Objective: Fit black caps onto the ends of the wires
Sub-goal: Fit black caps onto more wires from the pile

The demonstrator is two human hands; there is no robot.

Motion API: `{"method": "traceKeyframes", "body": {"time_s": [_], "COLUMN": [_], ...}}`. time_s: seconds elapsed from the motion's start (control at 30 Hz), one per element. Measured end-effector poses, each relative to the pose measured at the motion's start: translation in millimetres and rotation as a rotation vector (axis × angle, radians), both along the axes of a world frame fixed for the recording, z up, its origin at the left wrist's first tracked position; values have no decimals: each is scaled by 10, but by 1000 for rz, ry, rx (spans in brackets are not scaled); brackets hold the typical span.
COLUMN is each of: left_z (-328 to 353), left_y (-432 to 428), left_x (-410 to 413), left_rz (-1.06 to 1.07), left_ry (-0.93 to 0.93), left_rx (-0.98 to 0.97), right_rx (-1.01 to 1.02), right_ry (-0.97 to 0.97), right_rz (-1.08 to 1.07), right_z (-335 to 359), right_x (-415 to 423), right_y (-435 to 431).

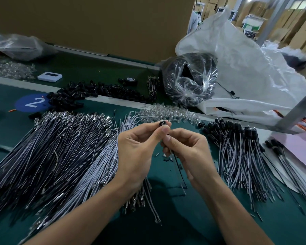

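Note:
My left hand pinches a small black cap between thumb and fingertips, its open end facing up. Just right of it, my right hand grips a thin wire pair that hangs down from its fingers toward the green table. The wire's upper end is hidden between the two thumbs. A big fan of bare grey and black wires lies to the left. Wires fitted with black caps lie in a pile to the right. Loose black caps are heaped at the back left.
A clear bag of black parts and a large white sack stand at the back right. Clear small parts lie behind my hands. A white device, a tape roll and a blue "2" sticker lie farther back.

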State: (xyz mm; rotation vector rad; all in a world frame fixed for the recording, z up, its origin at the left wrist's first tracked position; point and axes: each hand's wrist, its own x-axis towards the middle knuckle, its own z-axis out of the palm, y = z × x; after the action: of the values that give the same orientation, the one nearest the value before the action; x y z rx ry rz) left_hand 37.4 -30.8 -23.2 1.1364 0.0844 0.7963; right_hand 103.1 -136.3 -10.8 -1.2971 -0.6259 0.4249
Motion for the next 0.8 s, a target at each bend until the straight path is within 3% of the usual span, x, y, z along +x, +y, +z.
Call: {"method": "traceKeyframes", "body": {"time_s": [0.8], "left_z": [13], "left_y": [19], "left_x": [17], "left_rz": [-17], "left_ry": [-3], "left_rx": [-26], "right_rx": [-29], "right_ry": [-112], "right_rz": [-50], "right_z": [-8], "right_x": [-24], "right_y": [8]}}
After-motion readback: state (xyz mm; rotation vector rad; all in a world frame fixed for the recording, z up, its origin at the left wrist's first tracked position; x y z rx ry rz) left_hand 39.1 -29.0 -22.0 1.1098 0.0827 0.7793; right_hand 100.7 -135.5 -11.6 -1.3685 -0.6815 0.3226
